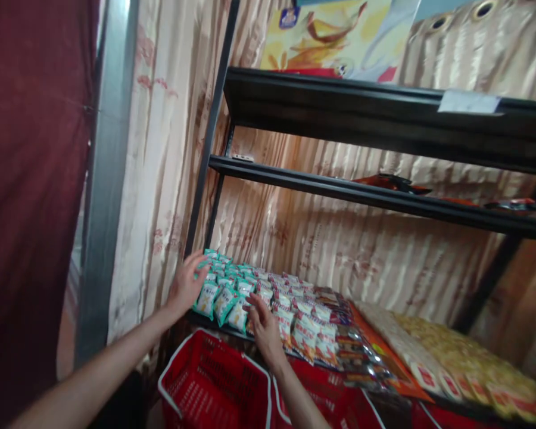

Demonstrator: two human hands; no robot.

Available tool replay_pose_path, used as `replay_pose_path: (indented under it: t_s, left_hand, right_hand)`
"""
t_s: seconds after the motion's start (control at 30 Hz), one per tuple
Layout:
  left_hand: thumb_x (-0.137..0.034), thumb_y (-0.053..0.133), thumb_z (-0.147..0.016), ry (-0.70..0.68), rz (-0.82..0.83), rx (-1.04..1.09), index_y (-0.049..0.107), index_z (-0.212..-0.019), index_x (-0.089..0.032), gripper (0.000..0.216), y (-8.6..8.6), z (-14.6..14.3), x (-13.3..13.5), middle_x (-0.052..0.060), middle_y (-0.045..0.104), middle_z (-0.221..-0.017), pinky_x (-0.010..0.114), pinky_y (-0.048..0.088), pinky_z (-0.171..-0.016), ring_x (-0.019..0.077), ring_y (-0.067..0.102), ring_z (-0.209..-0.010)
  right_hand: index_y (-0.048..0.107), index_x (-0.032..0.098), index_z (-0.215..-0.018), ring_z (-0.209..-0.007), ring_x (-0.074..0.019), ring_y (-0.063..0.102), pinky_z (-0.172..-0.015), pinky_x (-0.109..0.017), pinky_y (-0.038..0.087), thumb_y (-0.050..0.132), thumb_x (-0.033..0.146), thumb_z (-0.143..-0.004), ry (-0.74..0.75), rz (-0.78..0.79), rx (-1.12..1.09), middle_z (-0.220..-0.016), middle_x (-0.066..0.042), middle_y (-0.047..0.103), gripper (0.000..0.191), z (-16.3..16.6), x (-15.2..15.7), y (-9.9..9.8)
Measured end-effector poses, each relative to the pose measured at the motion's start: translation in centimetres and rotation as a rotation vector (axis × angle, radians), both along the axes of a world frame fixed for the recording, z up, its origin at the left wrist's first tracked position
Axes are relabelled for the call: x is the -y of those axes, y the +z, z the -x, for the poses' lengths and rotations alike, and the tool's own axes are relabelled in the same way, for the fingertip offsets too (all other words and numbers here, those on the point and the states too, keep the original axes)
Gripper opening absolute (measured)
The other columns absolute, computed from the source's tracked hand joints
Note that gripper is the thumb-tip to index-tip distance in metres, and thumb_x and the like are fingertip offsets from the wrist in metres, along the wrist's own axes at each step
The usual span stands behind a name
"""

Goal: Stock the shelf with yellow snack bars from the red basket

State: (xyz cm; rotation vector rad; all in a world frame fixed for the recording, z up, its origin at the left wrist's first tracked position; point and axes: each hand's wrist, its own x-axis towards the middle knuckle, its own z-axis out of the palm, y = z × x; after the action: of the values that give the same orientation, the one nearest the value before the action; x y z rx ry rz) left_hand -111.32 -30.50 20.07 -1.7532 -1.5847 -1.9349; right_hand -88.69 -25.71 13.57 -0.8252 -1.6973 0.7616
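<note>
Hands work at the lowest shelf (214,325) of a black metal rack. The left hand (186,285) rests on the outer edge of a block of green snack packets (221,292), fingers spread wide and laid flat against the leftmost packets. The right hand (262,325) lies just beside it, palm down, fingers loosely extended and close together, touching the front row where the green packets meet a block of red-and-white packets (301,322). Neither hand grips a packet.

The green packets occupy the left end of the shelf, stacked in overlapping rows that slope toward the front. Further right lie dark packets (357,351), then large clear bags of pale snacks (455,351).

A red basket (214,387) with white rim trim stands below the shelf front, directly under both forearms. The upper shelves (384,196) hold only a few flat items at the right. A striped beige curtain (170,149) hangs behind the rack, and a dark red cloth (31,179) hangs at the far left.
</note>
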Motion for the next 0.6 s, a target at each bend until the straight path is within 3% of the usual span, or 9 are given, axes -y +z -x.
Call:
replay_pose_path:
  t_s: [0.17,0.3,0.43,0.6]
  left_hand:
    - [-0.031,0.049,-0.080,0.204,-0.156,-0.204,0.058,-0.108,-0.016,0.033,11.5,1.3,-4.9,0.012,0.047,-0.132,0.044,0.035,-0.103,0.0241,0.042,-0.124]
    - [-0.032,0.048,-0.081,0.357,-0.141,-0.202,0.054,-0.114,-0.017,0.037,18.6,1.2,-8.1,0.011,0.045,-0.135,0.042,0.023,-0.110,0.0230,0.030,-0.131]
    - [-0.040,0.051,-0.078,0.455,-0.123,-0.198,0.044,-0.127,-0.015,0.056,23.3,0.6,-10.4,0.013,0.035,-0.142,0.042,0.017,-0.111,0.0250,0.016,-0.137]
    - [-0.050,0.049,-0.076,0.484,-0.090,-0.201,0.026,-0.139,-0.016,0.075,27.2,-0.3,-12.1,0.013,0.024,-0.148,0.045,0.017,-0.109,0.0262,0.009,-0.139]
  right_hand:
    - [0.063,0.015,-0.107,-0.090,-0.0238,0.066,-0.080,-0.034,0.053,0.050,0.058,-0.074,-0.179,0.146,0.015,-0.105,-0.013,0.068,0.056,-4.9,-0.3,-5.9]
    - [0.065,0.014,-0.106,-0.084,-0.0258,0.068,-0.076,-0.035,0.054,0.054,0.058,-0.070,-0.281,0.230,-0.017,-0.092,-0.011,0.071,0.058,-7.8,-1.3,-8.0]
    - [0.068,0.017,-0.098,-0.082,-0.0276,0.068,-0.073,-0.035,0.055,0.061,0.061,-0.060,-0.269,0.343,-0.102,-0.092,-0.011,0.072,0.060,-9.5,-2.2,-8.4]
    - [0.071,0.019,-0.091,-0.091,-0.0298,0.066,-0.078,-0.035,0.055,0.065,0.065,-0.052,-0.189,0.439,-0.226,-0.096,-0.011,0.071,0.060,-10.7,-3.0,-9.7]
